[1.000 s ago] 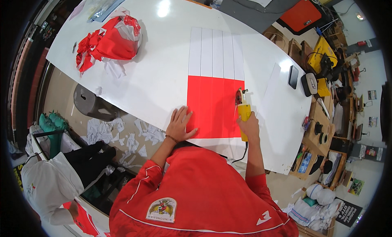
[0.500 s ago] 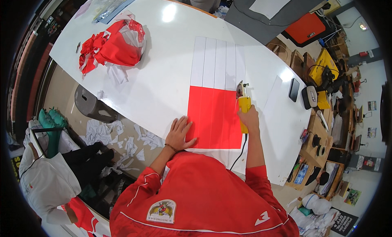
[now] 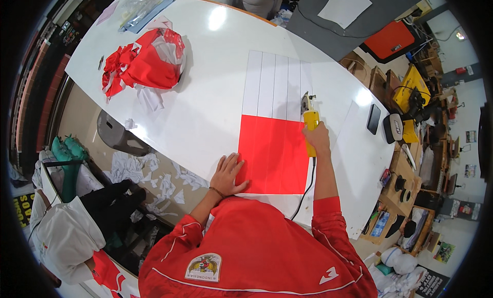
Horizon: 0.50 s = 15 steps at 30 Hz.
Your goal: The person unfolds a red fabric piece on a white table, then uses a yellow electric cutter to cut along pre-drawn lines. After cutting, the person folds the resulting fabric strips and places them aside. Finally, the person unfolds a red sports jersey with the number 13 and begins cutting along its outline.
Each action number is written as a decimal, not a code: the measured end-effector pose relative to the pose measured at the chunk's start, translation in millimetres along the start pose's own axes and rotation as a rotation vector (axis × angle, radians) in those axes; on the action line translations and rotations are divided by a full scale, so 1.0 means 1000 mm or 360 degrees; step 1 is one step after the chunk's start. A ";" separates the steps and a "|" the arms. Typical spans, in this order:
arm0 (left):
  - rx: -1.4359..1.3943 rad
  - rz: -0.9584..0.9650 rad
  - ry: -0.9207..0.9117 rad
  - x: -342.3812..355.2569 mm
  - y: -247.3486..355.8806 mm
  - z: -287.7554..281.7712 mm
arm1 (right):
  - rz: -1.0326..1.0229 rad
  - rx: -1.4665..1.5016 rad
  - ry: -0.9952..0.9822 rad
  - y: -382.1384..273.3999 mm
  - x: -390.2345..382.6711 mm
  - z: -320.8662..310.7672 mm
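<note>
A flat red-and-white sheet [image 3: 272,156] lies on the white table, its red part near me and its white, line-marked part farther off. My left hand [image 3: 228,173] presses flat on the sheet's near left edge, fingers spread. In my right hand [image 3: 318,138] is a yellow electric rotary cutter [image 3: 310,118], gripped round its body. The cutter's round blade head points away from me at the sheet's right edge, beside the white part. A black cord trails from its near end toward me.
Crumpled red and white cloth [image 3: 149,61] sits on the table [image 3: 205,113] at far left, near plastic bags [image 3: 144,13]. A phone [image 3: 374,118] and a small case [image 3: 393,128] lie at right. A grey stool [image 3: 115,133] stands left; beyond it works another person [image 3: 67,236].
My right hand has pushed the cutter away from me along the sheet's right edge, past the line between red and white. My left hand keeps its place; the view has shifted slightly.
</note>
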<state>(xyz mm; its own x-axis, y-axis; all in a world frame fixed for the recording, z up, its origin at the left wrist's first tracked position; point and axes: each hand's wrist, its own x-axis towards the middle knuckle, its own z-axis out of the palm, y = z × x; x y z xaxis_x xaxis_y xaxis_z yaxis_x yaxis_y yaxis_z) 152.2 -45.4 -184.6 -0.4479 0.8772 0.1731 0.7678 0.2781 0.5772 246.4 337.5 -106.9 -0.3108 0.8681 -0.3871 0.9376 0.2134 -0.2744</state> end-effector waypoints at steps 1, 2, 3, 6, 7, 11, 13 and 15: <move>0.0001 -0.0001 -0.0004 0.000 0.000 0.000 | 0.0021 0.0003 0.0003 -0.003 0.004 -0.001; 0.0002 -0.0003 -0.0007 0.000 0.000 -0.001 | 0.0000 0.0008 0.0010 -0.006 0.008 -0.001; 0.0003 -0.0005 -0.0008 0.001 0.000 -0.001 | -0.0010 0.0010 0.0022 -0.009 0.013 -0.001; 0.0059 -0.0007 -0.0004 0.002 0.001 -0.002 | -0.0039 0.0012 0.0023 -0.016 0.027 -0.005; 0.0056 -0.0011 -0.0006 0.002 0.001 -0.002 | -0.0035 0.0011 0.0024 -0.019 0.031 -0.007; 0.0021 -0.0025 -0.0031 0.003 0.002 -0.003 | -0.0049 0.0013 0.0008 -0.029 0.050 -0.012; 0.0006 -0.0028 -0.0044 0.003 0.001 -0.002 | -0.0046 0.0028 0.0016 -0.034 0.060 -0.015; 0.0008 -0.0030 -0.0048 0.003 0.000 -0.002 | -0.0073 0.0020 0.0018 -0.040 0.070 -0.017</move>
<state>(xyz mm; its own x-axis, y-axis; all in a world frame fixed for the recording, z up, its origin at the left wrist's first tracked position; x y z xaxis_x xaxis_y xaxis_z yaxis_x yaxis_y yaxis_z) 150.2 -43.4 -182.4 -0.4482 0.8832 0.1379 0.7618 0.2966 0.5760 189.5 397.6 -108.4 -0.3514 0.8625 -0.3641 0.9205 0.2474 -0.3024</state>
